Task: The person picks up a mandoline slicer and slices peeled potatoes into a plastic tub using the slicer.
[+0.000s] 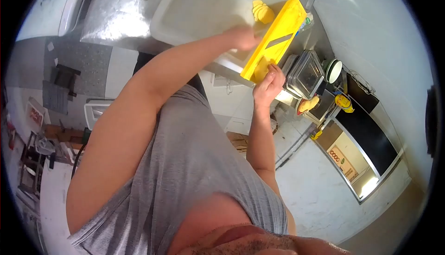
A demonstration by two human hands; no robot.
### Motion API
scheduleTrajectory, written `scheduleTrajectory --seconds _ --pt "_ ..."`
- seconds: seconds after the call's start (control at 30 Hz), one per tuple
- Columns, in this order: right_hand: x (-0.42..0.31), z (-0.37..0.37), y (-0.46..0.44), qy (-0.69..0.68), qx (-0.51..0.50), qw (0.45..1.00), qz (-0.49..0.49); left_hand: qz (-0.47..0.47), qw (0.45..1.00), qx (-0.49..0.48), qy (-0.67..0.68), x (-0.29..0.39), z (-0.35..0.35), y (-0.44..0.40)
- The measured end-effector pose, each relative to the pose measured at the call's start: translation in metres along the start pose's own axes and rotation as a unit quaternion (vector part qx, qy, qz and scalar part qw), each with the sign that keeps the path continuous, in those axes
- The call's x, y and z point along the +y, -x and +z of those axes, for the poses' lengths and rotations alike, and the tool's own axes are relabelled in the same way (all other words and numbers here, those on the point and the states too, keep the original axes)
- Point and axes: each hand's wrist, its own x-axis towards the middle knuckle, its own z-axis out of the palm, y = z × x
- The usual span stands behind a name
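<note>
A yellow mandoline slicer (pixel 281 30) with a slanted metal blade lies tilted across the rim of a white tub (pixel 185 16). My right hand (pixel 270 84) grips its near end, with the thumb and fingers over the edge. Beside the slicer, on the tub side, my left hand (pixel 242 38) is curled closed and smeared by motion. Whatever it may hold is hidden. Several thin yellow slices (pixel 263 12), which look like potato, overlap inside the tub just past the slicer.
A shiny metal counter (pixel 118 16) extends left of the tub. To the right stand stacked clear containers (pixel 306 74), a white bowl with a dark rim (pixel 333 71) and a yellow package (pixel 344 103). A wall opening (pixel 357 157) is farther right.
</note>
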Motion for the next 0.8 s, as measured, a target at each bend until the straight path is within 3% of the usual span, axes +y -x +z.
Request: scheduleTrajectory --seconds 0.07,0.17,0.3,0.6,0.7,0.8 --pt "-0.001 -0.001 -0.001 -0.01 0.002 1.0 0.003 -0.011 0.986 0.163 -0.045 -0.011 -0.006 -0.034" --pt "0.001 0.0 0.001 -0.026 0.003 1.0 0.006 -0.074 0.944 0.302 -0.109 0.01 -0.016 -0.064" --pt "0.006 -0.002 -0.001 -0.035 -0.002 0.999 -0.005 -0.098 0.888 0.394 -0.214 0.024 0.0 -0.108" --pt "0.012 -0.002 -0.001 -0.064 0.009 0.998 -0.016 -0.072 0.914 0.333 -0.219 -0.001 0.014 -0.159" --pt "0.012 -0.003 -0.002 -0.07 0.009 0.997 -0.013 -0.064 0.961 0.258 -0.076 -0.007 -0.002 -0.165" --pt "0.013 -0.003 -0.001 -0.074 0.013 0.997 -0.013 -0.059 0.962 0.268 0.007 -0.023 -0.036 -0.145"
